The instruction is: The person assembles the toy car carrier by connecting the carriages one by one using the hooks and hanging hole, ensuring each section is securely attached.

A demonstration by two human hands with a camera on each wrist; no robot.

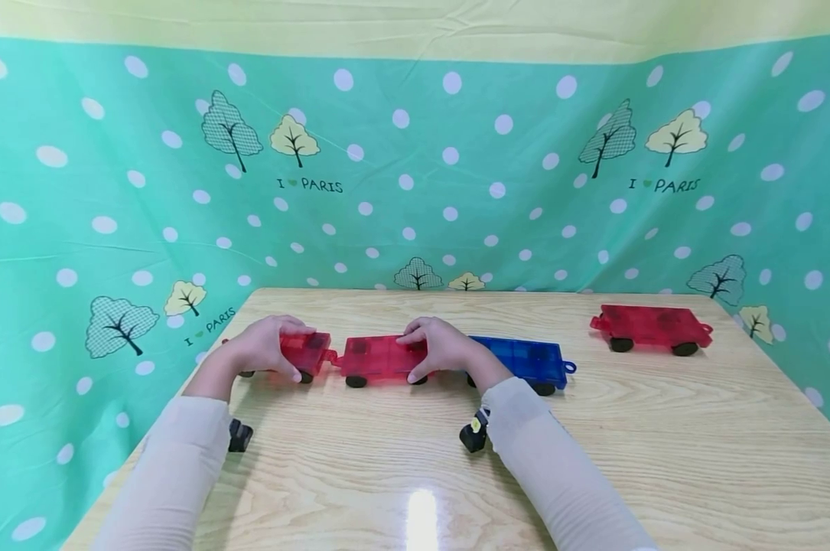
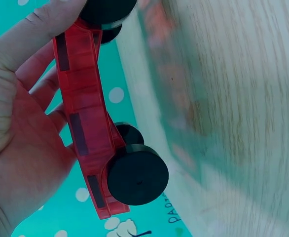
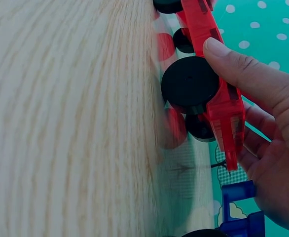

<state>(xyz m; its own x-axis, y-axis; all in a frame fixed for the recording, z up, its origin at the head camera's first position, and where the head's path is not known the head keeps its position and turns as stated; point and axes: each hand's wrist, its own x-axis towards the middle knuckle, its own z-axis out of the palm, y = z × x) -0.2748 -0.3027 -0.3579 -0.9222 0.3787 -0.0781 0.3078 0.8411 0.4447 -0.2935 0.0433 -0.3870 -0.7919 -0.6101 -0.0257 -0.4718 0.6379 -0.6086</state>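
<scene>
1. Two red cars are held in line. The left car [image 1: 307, 352] is gripped by the left hand [image 1: 263, 344], and the middle car [image 1: 380, 356] by the right hand [image 1: 445, 348]; in both cases the thumb is pressed to the near side and the fingers are placed round the far side.

2. The deciding relation is found between the two sets of fingertips, where the facing ends of these cars are brought together at a small hook [image 1: 331, 357]. The hook is placed to the right of the left fingers and to the left of the right fingers, with the left fingers nearer. Whether the ends are locked cannot be told.

3. The long axis of each car is directed sideways, from one hand toward the other.

4. The blue car [image 1: 525, 363] is situated just beyond the right fingers, on their outer side, in nearly the same line; its near end is hidden by the hand in the head view. In the right wrist view its blue fitting [image 3: 240, 189] is seen just beside the tail of the middle car, seemingly apart from it.

5. The right car [image 1: 652, 325], also red, is set well apart, to the right of the right fingers and untouched.

6. No obstacle is seen between the fingertips; the wooden table [image 1: 346, 459] is backed by a green curtain [image 1: 415, 176].
</scene>
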